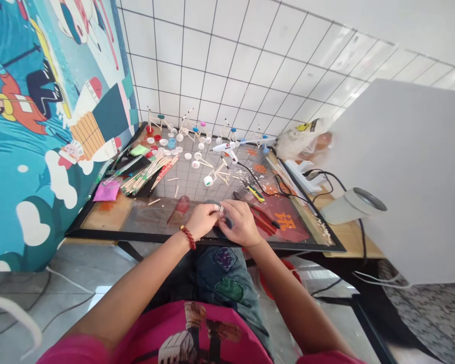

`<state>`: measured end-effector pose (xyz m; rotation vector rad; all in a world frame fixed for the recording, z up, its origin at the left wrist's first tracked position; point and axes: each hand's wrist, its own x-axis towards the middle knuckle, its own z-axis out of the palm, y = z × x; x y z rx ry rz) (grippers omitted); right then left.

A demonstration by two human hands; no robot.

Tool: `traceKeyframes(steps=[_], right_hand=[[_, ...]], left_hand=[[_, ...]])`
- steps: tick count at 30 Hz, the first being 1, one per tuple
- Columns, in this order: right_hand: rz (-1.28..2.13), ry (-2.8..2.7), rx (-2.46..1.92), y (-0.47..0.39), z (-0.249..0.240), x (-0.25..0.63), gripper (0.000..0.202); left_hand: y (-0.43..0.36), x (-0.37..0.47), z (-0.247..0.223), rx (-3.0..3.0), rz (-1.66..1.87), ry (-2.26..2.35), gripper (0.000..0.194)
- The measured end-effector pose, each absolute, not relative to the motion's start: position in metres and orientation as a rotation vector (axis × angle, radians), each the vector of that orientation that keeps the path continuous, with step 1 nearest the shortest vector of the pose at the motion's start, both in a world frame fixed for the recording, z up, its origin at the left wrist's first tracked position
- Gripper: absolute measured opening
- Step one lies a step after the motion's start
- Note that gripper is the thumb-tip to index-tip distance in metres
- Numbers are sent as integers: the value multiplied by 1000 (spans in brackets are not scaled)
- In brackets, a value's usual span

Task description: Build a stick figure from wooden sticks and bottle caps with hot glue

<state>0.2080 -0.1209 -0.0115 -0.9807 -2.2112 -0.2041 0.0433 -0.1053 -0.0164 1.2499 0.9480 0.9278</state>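
My left hand (202,220), with a red bead bracelet on its wrist, meets my right hand (241,222) over the front edge of the glass-topped table. Both hands are closed, fingertips together around a small whitish piece (222,208). Fingers cover most of it, so its kind is unclear. Beyond them on the glass stand a white bottle cap with sticks attached (209,180) and a white glue gun (227,148). Right of my right hand lie yellow-handled pliers (256,193) and a red-handled tool (264,218).
A bundle of wooden sticks (146,174) lies at the left near a pink packet (106,190). Several bottle caps and stick models line the back. A black cord (252,174) runs right to a power strip (305,174), near a pale cylinder (349,205).
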Motion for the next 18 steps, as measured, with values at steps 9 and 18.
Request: traceKeyframes(steps=[9,18], right_hand=[[-148,-2207,-1047,-119,-12,212,57],[72,-2104,-1158,-114,-9,215,66]], left_hand=[[-93,43,-1,1088,757,968,14],[-71,33,13,859,586,785,26]])
